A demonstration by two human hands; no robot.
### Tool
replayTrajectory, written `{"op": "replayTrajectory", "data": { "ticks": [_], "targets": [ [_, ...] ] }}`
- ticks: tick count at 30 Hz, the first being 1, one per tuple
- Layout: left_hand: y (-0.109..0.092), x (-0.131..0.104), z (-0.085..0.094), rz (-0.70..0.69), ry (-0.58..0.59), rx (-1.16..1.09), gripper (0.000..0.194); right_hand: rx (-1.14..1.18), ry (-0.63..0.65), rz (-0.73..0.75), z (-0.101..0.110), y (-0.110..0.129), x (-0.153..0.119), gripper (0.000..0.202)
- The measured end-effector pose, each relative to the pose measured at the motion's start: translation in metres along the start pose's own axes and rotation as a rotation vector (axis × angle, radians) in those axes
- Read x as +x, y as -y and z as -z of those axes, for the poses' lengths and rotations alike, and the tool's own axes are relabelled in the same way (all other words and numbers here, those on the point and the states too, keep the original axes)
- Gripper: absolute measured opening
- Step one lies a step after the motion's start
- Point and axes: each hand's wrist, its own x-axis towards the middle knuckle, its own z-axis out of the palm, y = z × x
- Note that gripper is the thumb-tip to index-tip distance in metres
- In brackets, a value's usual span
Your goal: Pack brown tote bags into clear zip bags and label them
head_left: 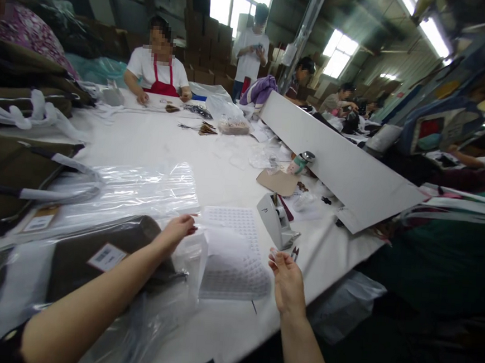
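Observation:
My left hand is closed at the upper left edge of a printed sheet, its fingertips pinched on something I cannot make out. Beside the sheet's right edge, my right hand pinches a small whitish piece between thumb and finger. A grey-white tape dispenser stands just beyond my right hand. Under my left forearm lies a dark olive bag in clear plastic, with a barcode tag on it.
More olive bags with white-wrapped handles lie left, beside flat clear plastic bags. A long white board, a bottle and a tan piece are at right. A person in a red apron sits across the white table.

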Motion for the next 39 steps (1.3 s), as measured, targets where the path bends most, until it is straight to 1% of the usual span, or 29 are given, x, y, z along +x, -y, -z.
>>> {"op": "replayTrajectory", "data": {
  "ticks": [1,2,3,4,5,6,8,9,10,11,13,14,16,18,20,23,26,34,39],
  "targets": [
    [-0.003,-0.003,0.017,-0.010,-0.043,0.003,0.030,0.021,-0.018,-0.001,-0.004,0.002,0.000,0.031],
    [-0.005,-0.010,0.037,-0.039,-0.092,0.027,0.032,0.049,-0.004,-0.007,-0.010,0.005,-0.001,0.030],
    [-0.006,-0.022,0.058,-0.091,-0.131,0.077,0.033,0.082,0.039,-0.019,-0.020,0.008,-0.004,0.029],
    [-0.004,-0.039,0.080,-0.170,-0.154,0.154,0.032,0.115,0.105,-0.036,-0.032,0.011,-0.009,0.028],
    [0.001,-0.060,0.100,-0.272,-0.149,0.254,0.029,0.138,0.185,-0.056,-0.046,0.015,-0.014,0.027],
    [0.007,-0.083,0.118,-0.384,-0.120,0.370,0.025,0.149,0.272,-0.072,-0.064,0.019,-0.021,0.026],
    [0.025,-0.127,0.147,-0.584,-0.064,0.590,0.020,0.123,0.469,-0.084,-0.106,0.027,-0.036,0.024],
    [0.034,-0.145,0.159,-0.650,-0.071,0.689,0.022,0.092,0.575,-0.087,-0.130,0.031,-0.046,0.024],
    [0.043,-0.159,0.170,-0.687,-0.109,0.780,0.025,0.057,0.691,-0.093,-0.155,0.035,-0.056,0.024],
    [0.051,-0.169,0.180,-0.693,-0.167,0.862,0.028,0.023,0.810,-0.103,-0.182,0.038,-0.067,0.024],
    [0.063,-0.179,0.200,-0.650,-0.306,0.997,0.034,-0.050,1.033,-0.132,-0.236,0.042,-0.090,0.025],
    [0.068,-0.180,0.208,-0.618,-0.352,1.050,0.037,-0.091,1.124,-0.138,-0.262,0.043,-0.103,0.024],
    [0.075,-0.179,0.221,-0.571,-0.391,1.122,0.040,-0.196,1.256,-0.115,-0.310,0.040,-0.126,0.022],
    [0.083,-0.176,0.228,-0.559,-0.379,1.154,0.042,-0.357,1.308,-0.035,-0.351,0.034,-0.144,0.018],
    [0.091,-0.175,0.229,-0.561,-0.363,1.161,0.043,-0.516,1.301,0.059,-0.381,0.025,-0.155,0.015],
    [0.101,-0.174,0.228,-0.548,-0.364,1.150,0.045,-0.663,1.249,0.149,-0.409,0.011,-0.160,0.014],
    [0.105,-0.173,0.229,-0.528,-0.350,1.133,0.046,-0.751,1.204,0.191,-0.424,0.001,-0.159,0.014],
    [0.111,-0.170,0.234,-0.529,-0.348,1.086,0.048,-0.949,1.129,0.259,-0.444,-0.001,-0.167,0.010],
    [0.113,-0.167,0.231,-0.517,-0.350,1.073,0.048,-1.100,1.060,0.339,-0.450,-0.002,-0.177,0.012]
  ]
}}
